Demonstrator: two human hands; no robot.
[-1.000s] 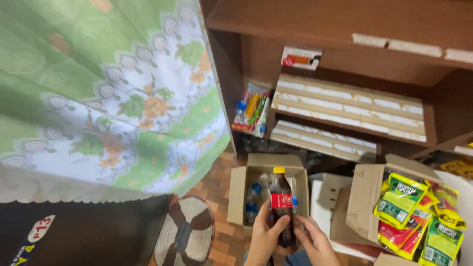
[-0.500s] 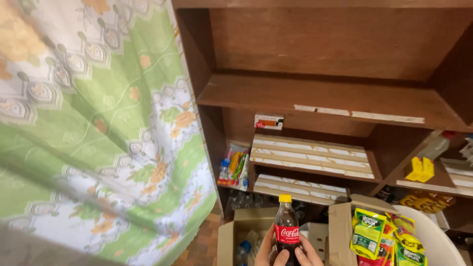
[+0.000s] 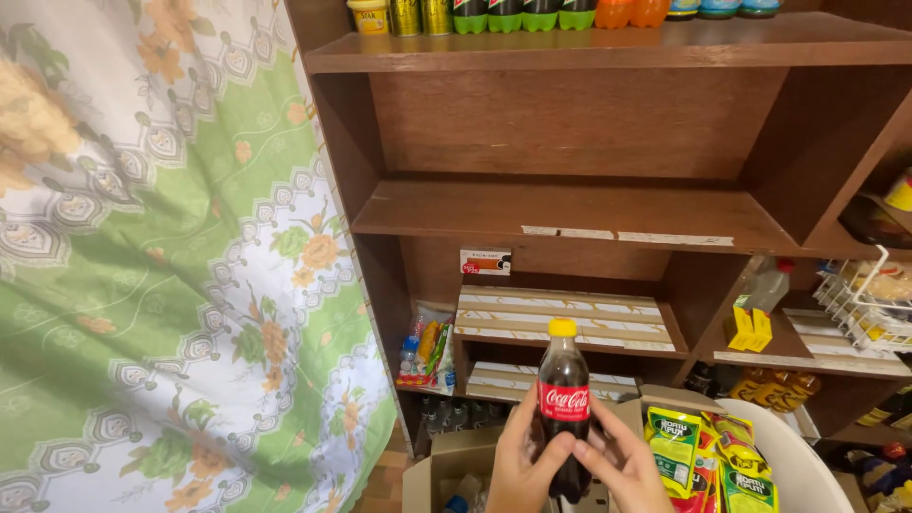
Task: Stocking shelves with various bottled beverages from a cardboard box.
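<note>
Both hands are up low in the middle of the view, wrapped around a small dark cola bottle with a yellow cap and a red label; the left hand cups it from the left with the thumb across the front, and the right hand closes in from the right with its fingers laid over the lower part of the bottle; so both are gripping it, held upright in front of the brown wooden shelf unit; right under the hands there's an open cardboard box; just to the right sits a bunch of green and yellow snack packets against a white rounded tub; a green floral curtain fills the whole left side; cans and bottles line the top shelf.
</note>
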